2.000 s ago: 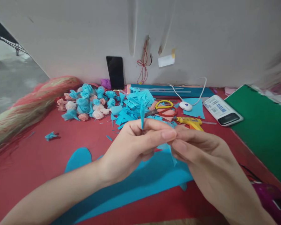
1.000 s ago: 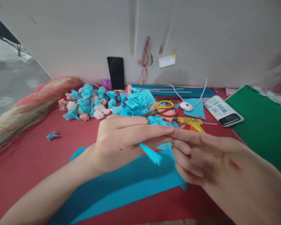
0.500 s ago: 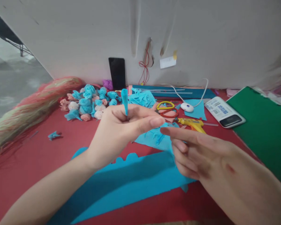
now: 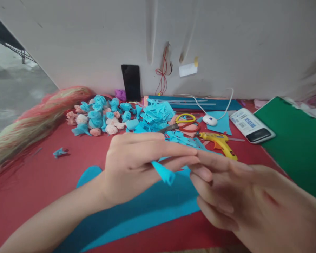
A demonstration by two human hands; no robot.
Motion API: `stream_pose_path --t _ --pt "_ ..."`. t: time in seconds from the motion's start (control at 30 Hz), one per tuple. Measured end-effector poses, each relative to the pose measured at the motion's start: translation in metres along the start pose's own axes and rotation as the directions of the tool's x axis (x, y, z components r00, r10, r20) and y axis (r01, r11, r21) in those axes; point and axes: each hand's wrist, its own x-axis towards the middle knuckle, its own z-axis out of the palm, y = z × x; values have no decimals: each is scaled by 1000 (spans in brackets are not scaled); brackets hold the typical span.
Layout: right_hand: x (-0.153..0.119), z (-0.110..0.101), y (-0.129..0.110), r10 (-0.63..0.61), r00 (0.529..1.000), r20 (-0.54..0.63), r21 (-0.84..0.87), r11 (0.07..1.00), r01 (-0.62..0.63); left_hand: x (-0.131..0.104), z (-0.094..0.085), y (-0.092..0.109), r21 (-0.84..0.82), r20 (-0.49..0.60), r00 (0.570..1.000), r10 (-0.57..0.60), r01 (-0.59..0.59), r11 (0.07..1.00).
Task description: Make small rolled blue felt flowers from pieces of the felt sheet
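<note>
Grey wall (image 4: 84,45) behind red tabletop (image 4: 81,151)

Place: craft workspace | glue gun (image 4: 221,143) | scissors (image 4: 177,125) | paper flowers (image 4: 95,119)

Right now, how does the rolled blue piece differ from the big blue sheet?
The rolled blue piece is small and narrow; the big blue sheet is much larger. The rolled blue piece is held in the left hand, while the big blue sheet lies spread on the red table. Both are blue.
</note>
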Motion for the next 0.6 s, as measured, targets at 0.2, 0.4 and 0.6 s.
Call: stream_pose_path --t 0.2,0.4,0.6 --pt "-2 -3 -1 -122 987 -105 -163 981 104 6 -7 -8 -26 155 979 136 -133 991" --pt "2 3 -1 -205 970 -128 -301 940 159 7 -10 -9 -84 159 981 109 -97 992" --pt "0 5 0 -181 982 -60 -289 945 157 7 -13 -8 -121 163 986 36 -16 992"
